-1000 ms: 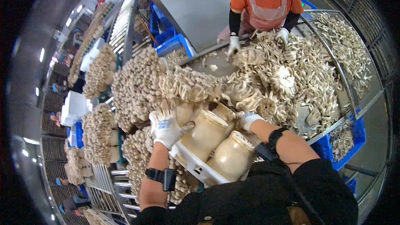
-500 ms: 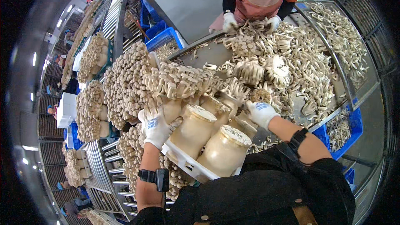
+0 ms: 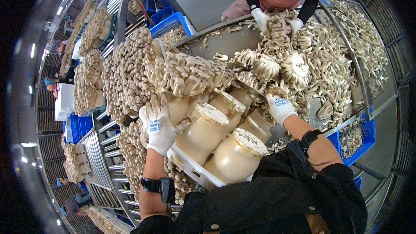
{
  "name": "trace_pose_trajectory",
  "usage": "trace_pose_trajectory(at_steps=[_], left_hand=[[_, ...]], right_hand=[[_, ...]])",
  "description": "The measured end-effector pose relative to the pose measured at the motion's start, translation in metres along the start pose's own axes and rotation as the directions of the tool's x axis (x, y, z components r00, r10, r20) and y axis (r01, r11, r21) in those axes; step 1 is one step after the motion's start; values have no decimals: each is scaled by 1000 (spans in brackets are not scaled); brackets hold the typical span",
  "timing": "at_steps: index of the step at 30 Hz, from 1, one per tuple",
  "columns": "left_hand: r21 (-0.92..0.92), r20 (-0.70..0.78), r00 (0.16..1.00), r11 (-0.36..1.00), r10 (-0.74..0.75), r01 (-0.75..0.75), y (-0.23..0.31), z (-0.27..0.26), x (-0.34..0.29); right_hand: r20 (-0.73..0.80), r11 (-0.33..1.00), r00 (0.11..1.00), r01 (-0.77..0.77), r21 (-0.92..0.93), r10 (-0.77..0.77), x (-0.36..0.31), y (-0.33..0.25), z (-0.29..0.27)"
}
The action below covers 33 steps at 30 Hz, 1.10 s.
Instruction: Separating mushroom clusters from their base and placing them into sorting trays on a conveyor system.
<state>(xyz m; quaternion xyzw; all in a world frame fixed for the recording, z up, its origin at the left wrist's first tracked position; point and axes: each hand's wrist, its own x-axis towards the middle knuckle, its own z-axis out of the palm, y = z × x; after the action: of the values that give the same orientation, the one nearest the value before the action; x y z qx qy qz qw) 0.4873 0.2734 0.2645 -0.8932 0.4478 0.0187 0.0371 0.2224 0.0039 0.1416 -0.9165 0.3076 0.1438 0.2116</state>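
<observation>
Two gloved hands held a white crate (image 3: 187, 167) of pale bottles (image 3: 203, 132), tilted up against the mushroom table (image 3: 225, 43). The left hand (image 3: 159, 123) was spread wide, palm on the nearest bottle at the crate's left side, fingers up toward a mushroom cluster (image 3: 184, 74) sprouting from the top bottles. The right hand (image 3: 279, 108) was closed around something at the crate's far right corner; what exactly it gripped could not be told. Cut mushrooms (image 3: 329, 69) covered the table. Across it, a co-worker's gloved hands (image 3: 277, 21) held a bunch. Racks of mushroom bottles (image 3: 125, 78) stood left, beside a blue bin (image 3: 171, 28).
</observation>
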Motion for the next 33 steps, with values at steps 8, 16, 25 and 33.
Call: trace_pose_trajectory(at_steps=[8, 16, 25, 33], left_hand=[[-46, -12, 1000, 999, -13, 12, 10, -12, 0], [-44, -54, 996, 997, -67, 65, 14, -9, 6], [-7, -51, 992, 993, -115, 114, 16, -5, 6], [-228, -381, 921, 974, -85, -5, 10, -1, 2]], right_hand=[[150, 989, 982, 97, 112, -114, 21, 21, 23], [403, 977, 906, 48, 210, -131, 53, 28, 3], [127, 981, 988, 67, 184, -91, 73, 36, 104], [277, 982, 943, 162, 95, -183, 10, -11, 9]])
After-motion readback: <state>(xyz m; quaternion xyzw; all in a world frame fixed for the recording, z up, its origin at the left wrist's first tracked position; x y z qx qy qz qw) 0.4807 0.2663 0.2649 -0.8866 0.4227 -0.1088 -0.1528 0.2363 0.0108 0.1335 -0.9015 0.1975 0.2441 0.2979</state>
